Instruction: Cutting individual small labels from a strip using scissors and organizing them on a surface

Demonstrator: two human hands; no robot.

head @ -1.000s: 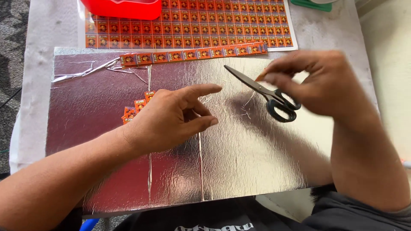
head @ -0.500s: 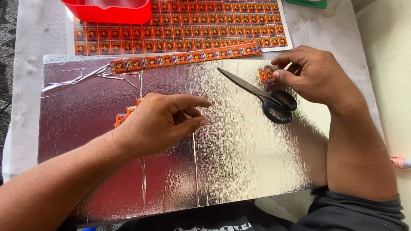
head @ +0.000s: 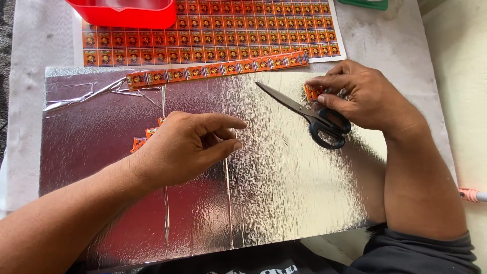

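Scissors (head: 304, 109) point up-left, closed; right hand (head: 362, 96) pinches, seemingly, small orange stickers (head: 311, 92).

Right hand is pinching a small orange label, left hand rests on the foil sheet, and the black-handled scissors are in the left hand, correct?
Not quite. The scissors lie on the foil sheet, just under the right hand, not in the left hand. The head view shows it. The rest stands: the right hand pinches a small orange label and the left hand rests on the foil sheet.
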